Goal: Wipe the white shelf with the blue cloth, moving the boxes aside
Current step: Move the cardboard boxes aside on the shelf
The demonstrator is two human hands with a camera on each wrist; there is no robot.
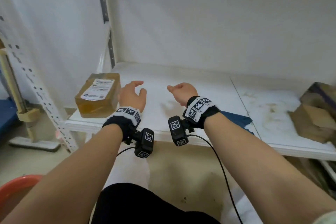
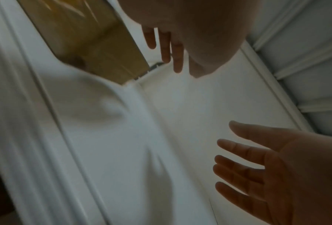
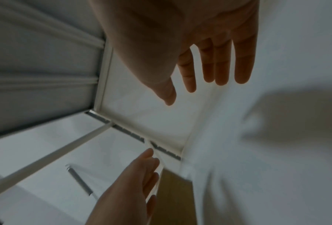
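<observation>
The white shelf (image 1: 200, 85) runs across the head view. A taped brown box (image 1: 98, 94) with a printed label sits at its front left corner. My left hand (image 1: 133, 92) hovers just right of that box, fingers relaxed, holding nothing. My right hand (image 1: 179, 90) hangs over the middle of the shelf, likewise empty. The blue cloth (image 1: 236, 120) lies near the front edge, partly hidden behind my right forearm. In the left wrist view my left hand (image 2: 172, 50) shows straight fingers beside the box (image 2: 88, 38). In the right wrist view my right hand (image 3: 215, 60) is spread above the shelf.
Crumpled cardboard boxes (image 1: 316, 112) crowd the shelf's right end, with yellowish stains (image 1: 269, 107) on the panel beside them. A perforated white upright (image 1: 38, 89) stands at the left. On the floor are an orange basin (image 1: 18, 185) and a flat tool head (image 1: 34, 144).
</observation>
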